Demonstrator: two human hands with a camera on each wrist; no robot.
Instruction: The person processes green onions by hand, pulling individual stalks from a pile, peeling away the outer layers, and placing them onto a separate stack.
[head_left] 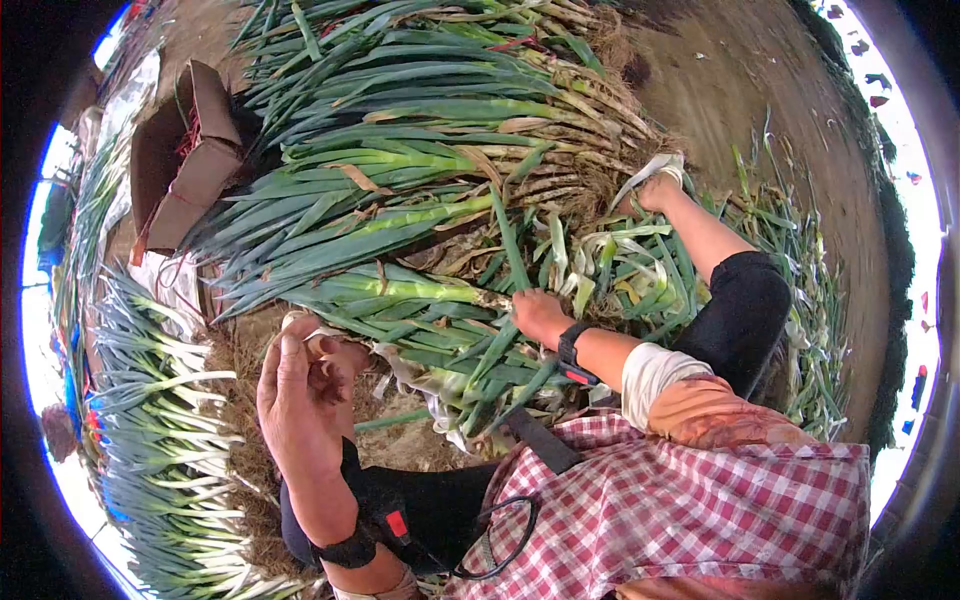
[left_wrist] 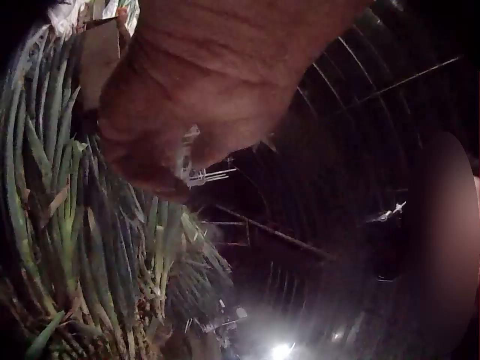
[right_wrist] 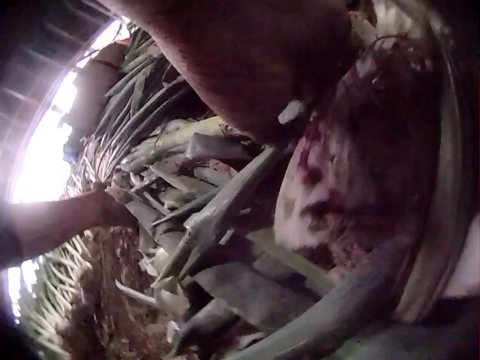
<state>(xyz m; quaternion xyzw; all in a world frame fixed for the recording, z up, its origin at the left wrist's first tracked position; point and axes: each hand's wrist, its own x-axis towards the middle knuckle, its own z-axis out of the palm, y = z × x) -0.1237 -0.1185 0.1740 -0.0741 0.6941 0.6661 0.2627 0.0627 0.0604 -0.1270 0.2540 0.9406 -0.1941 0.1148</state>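
Note:
My right hand (head_left: 541,318) grips a long green onion leaf (head_left: 509,240) above a heap of torn leaves. In the right wrist view a flat leaf (right_wrist: 236,191) runs down from beneath that hand. Close to its fingers is the pale end of a thick green onion (head_left: 425,291) lying across the heap. My left hand (head_left: 300,395) is raised in front of my left foot, fingers loosely bent, and no object shows in it. In the left wrist view the hand (left_wrist: 195,112) hides its own fingertips.
Untrimmed green onions (head_left: 420,130) with brown roots lie piled ahead. Cleaned ones with white stems (head_left: 190,440) form a row at left. A cardboard box (head_left: 195,190) stands at the far left, and stripped leaves (head_left: 800,310) cover the ground at right. My right foot (head_left: 655,190) borders the heap.

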